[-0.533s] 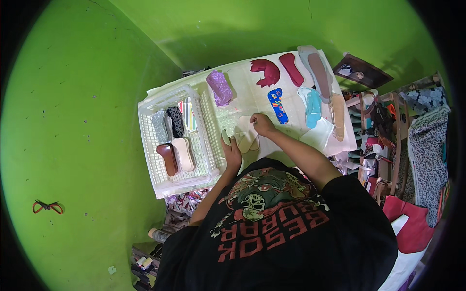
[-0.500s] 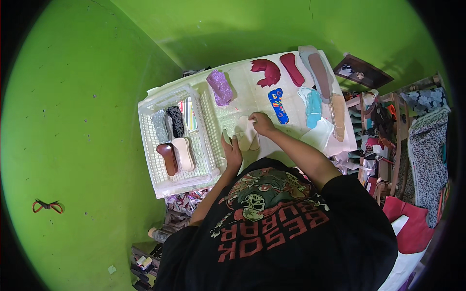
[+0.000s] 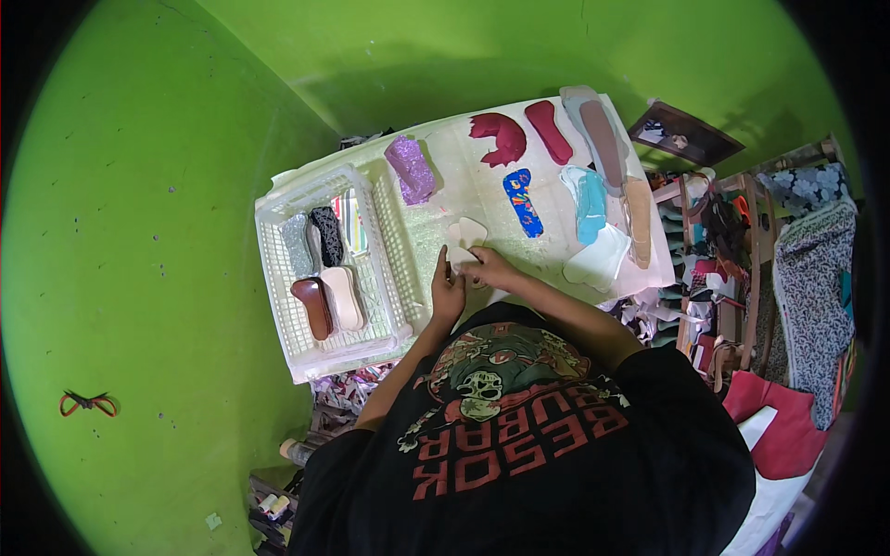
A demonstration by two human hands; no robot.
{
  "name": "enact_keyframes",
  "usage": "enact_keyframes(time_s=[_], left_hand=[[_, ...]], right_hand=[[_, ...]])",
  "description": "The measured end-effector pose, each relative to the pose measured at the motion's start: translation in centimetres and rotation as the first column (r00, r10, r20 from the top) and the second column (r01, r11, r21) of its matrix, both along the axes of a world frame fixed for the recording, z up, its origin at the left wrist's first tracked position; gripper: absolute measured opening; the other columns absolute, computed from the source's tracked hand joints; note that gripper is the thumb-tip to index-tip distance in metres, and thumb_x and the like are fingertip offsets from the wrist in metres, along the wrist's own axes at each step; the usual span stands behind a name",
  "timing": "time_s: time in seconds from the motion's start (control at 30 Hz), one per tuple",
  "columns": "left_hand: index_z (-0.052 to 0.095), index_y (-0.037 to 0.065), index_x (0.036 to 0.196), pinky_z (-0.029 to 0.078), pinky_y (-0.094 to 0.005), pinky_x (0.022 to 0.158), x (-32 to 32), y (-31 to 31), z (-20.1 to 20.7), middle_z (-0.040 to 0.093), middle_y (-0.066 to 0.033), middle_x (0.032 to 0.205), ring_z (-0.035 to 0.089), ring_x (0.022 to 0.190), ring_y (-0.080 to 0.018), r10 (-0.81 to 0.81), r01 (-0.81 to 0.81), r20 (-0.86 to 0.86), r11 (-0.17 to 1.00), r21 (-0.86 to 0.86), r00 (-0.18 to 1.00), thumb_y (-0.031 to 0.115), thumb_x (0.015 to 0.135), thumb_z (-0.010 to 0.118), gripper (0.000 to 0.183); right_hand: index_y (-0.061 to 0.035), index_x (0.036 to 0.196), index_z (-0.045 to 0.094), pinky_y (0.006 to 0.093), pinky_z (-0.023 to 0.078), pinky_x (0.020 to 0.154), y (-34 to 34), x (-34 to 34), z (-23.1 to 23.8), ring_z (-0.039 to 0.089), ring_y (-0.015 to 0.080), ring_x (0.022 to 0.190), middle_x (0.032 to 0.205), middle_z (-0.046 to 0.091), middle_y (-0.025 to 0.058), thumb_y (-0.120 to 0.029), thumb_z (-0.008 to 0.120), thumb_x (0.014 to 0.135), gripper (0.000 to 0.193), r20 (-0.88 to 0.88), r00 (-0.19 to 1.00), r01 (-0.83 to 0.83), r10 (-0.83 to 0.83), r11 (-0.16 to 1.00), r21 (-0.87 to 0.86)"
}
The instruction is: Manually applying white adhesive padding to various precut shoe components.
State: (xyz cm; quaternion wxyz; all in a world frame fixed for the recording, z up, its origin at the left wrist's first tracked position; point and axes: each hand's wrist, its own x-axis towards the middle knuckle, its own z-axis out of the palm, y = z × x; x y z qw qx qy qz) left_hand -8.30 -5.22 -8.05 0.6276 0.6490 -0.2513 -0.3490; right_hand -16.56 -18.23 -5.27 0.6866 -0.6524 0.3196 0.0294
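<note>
Cream insole-shaped pieces (image 3: 471, 230) stand out fanned beyond my fingers, near the middle of the table's front side. My left hand (image 3: 449, 289) is closed on their left edge, its fingers pointing away from me. From the right, my right hand (image 3: 489, 268) pinches the same pieces, close beside the left. Their near ends are partly hidden by my fingers. Further off lies a blue patterned sole-shaped piece (image 3: 524, 202), and to the left of it a purple glittery stack (image 3: 410, 170).
A white plastic basket (image 3: 400, 326) at the left holds several insole stacks. Dark red pieces (image 3: 549, 132), turquoise pieces (image 3: 590, 206), a tan piece (image 3: 638, 222) and a white sheet (image 3: 598, 259) lie toward the right. A rack (image 3: 756, 278) with materials stands beyond the table's right edge.
My right hand has come down toward me and closed in beside my left. The cream pieces, spread under my hands before, are now gathered and fanned between them.
</note>
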Motion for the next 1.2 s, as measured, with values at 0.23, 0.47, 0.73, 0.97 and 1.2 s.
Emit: enact_keyframes(time_s=[0.23,0.47,0.73,0.97,1.2], left_hand=[[0.034,0.003,0.143,0.047,-0.0219,0.066,-1.1,-0.6,2.1,0.058,-0.007,0.094,0.056,0.077,-0.0094,-0.008,0.011,-0.131,1.0,0.02,0.991,-0.001,0.087,0.062,0.063],[0.056,-0.002,0.114,0.043,-0.0217,0.058,-1.0,0.5,2.3,0.061,-0.0033,0.08,0.054,0.063,-0.0075,0.004,0.005,-0.077,0.993,0.119,0.997,0.009,0.089,0.066,0.029],[0.058,0.003,0.091,0.042,-0.0228,0.055,-1.0,3.5,3.5,0.058,-0.0008,0.066,0.052,0.057,-0.007,0.012,0.015,-0.259,0.995,0.1,0.966,0.021,0.093,0.063,0.019],[0.06,0.0,0.089,0.043,-0.0242,0.06,1.1,5.5,6.7,0.058,-0.0011,0.069,0.053,0.064,-0.0079,0.039,-0.037,-0.059,0.998,0.049,0.997,0.024,0.097,0.055,0.026],[0.063,-0.001,0.095,0.047,-0.0239,0.063,6.4,8.5,9.3,0.061,-0.0038,0.079,0.057,0.069,-0.0084,0.222,-0.238,0.146,0.965,0.107,0.964,0.014,0.091,0.065,0.015]], right_hand=[[0.0024,0.101,0.062,0.0306,0.048,0.072,-1.2,-1.0,-2.0,0.062,0.016,0.078,0.088,0.067,0.0107,-0.018,0.069,0.084,0.028,0.179,0.953,0.283,-0.243,0.926,-0.25],[0.0026,0.099,0.063,0.0309,0.048,0.069,-3.8,0.1,-1.1,0.062,0.0165,0.073,0.082,0.067,0.0113,-0.018,0.066,0.087,0.024,0.278,0.848,0.517,-0.451,0.819,-0.248],[-0.0025,0.088,0.063,0.023,0.039,0.051,-2.9,2.6,-0.4,0.05,0.006,0.056,0.069,0.061,0.0008,-0.015,0.07,0.086,0.015,0.265,0.848,0.485,-0.458,0.874,-0.041],[-0.0024,0.091,0.065,0.0212,0.038,0.051,-1.0,6.8,0.9,0.048,0.0052,0.055,0.072,0.061,-0.0008,-0.016,0.07,0.086,0.016,0.275,0.88,0.403,-0.387,0.915,-0.002],[0.0025,0.101,0.064,0.0214,0.038,0.048,0.9,13.6,5.3,0.048,0.0058,0.055,0.079,0.063,0.0027,-0.011,0.068,0.087,0.02,0.365,0.865,0.333,-0.344,0.938,0.094]])
